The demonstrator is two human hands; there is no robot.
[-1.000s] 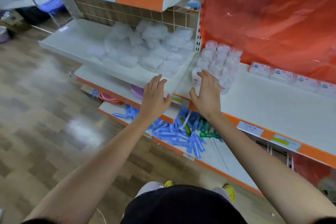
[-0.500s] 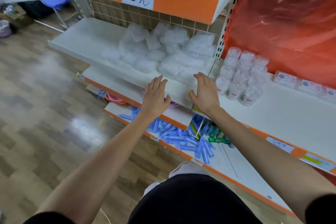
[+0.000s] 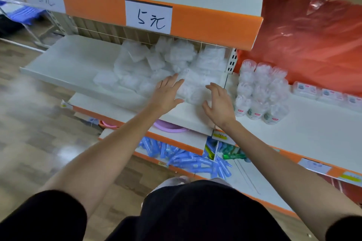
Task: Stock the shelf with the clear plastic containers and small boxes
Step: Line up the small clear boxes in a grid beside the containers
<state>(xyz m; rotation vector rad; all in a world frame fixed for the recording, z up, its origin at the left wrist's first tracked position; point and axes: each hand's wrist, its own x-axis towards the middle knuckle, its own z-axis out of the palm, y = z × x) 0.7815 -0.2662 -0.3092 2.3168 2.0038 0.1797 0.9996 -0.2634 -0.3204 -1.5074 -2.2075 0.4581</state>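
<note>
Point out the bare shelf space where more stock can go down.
The left shelf is bare from its left end up to the pile of clear packets. The right shelf is bare in front of the small boxes and right of the clear plastic containers. Crowded: the left shelf's right end, where the left hand and right hand reach over the packets.

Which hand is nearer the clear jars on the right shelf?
Right. The right hand is just left of the jars, not touching them; the left hand is farther left, at the pile of clear packs.
</note>
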